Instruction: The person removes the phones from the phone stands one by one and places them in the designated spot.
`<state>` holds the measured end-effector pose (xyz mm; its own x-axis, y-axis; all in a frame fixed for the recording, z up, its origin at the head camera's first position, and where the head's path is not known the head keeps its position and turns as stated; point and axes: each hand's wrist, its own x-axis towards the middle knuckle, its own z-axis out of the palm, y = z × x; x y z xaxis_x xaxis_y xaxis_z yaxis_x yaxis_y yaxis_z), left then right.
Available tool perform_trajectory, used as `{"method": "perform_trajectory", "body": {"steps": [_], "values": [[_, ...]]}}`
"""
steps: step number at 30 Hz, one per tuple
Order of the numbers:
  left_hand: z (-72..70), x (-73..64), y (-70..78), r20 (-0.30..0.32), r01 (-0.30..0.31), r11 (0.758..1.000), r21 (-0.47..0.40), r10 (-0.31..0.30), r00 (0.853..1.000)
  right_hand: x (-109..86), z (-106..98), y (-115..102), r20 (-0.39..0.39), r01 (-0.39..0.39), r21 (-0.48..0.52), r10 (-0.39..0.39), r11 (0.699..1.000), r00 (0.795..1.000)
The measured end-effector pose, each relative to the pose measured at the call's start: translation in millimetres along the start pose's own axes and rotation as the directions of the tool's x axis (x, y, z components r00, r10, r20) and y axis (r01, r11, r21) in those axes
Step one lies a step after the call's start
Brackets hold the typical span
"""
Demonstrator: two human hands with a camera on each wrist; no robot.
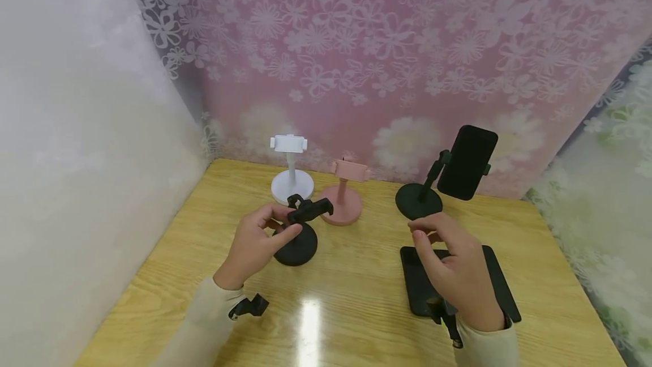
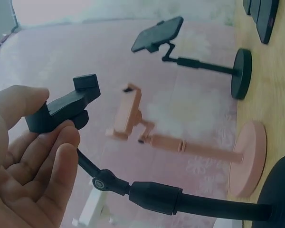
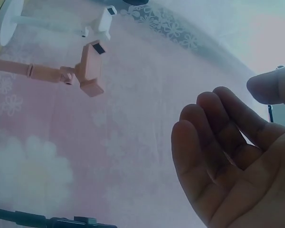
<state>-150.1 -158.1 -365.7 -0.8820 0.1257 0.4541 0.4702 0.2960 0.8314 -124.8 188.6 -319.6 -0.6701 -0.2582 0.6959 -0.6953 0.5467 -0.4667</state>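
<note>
My left hand (image 1: 254, 245) pinches one end of the clamp (image 2: 61, 107) of a black phone stand between thumb and fingers. The clamp tilts on its jointed arm (image 2: 154, 197), and the round black base (image 1: 297, 251) stands on the table. My right hand (image 1: 455, 265) hovers over flat black devices (image 1: 417, 290) on the table, fingers loosely bent and holding nothing. In the right wrist view its palm and fingers face the curtain, with nothing in them.
Behind the black stand are a white phone stand (image 1: 292, 180) and a pink phone stand (image 1: 342, 203). To the right, a dark green stand (image 1: 419, 201) holds a black phone (image 1: 467, 163). A pink floral curtain (image 1: 397, 72) closes off the back of the wooden table (image 1: 356, 299).
</note>
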Motion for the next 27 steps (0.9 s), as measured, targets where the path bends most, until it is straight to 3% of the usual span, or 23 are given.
{"method": "perform_trajectory", "body": {"steps": [5,10,15,23,27], "values": [[15.1,5.7,13.1,0.068,-0.071,0.993,-0.098,0.078,0.995,-1.2,-10,-2,-0.047,0.008,0.018,-0.007,1.000,0.999],[41.9,11.4,25.7,0.168,-0.069,0.986,-0.154,0.094,0.981,-1.3,-15,-2,-0.087,0.052,0.041,-0.048,0.998,0.995],[75.9,18.3,30.0,0.223,-0.053,0.986,-0.157,0.088,0.971,-3.1,-18,-1,-0.107,0.055,0.034,-0.051,0.998,0.993],[117.5,47.3,16.8,0.301,-0.007,0.988,-0.157,0.055,0.952,-3.6,-22,-2,-0.125,0.044,0.032,-0.040,0.999,0.991],[132.4,67.3,0.4,0.292,0.022,0.989,-0.149,0.023,0.956,-4.4,-25,-3,-0.119,0.029,0.040,-0.024,0.999,0.993]]}}
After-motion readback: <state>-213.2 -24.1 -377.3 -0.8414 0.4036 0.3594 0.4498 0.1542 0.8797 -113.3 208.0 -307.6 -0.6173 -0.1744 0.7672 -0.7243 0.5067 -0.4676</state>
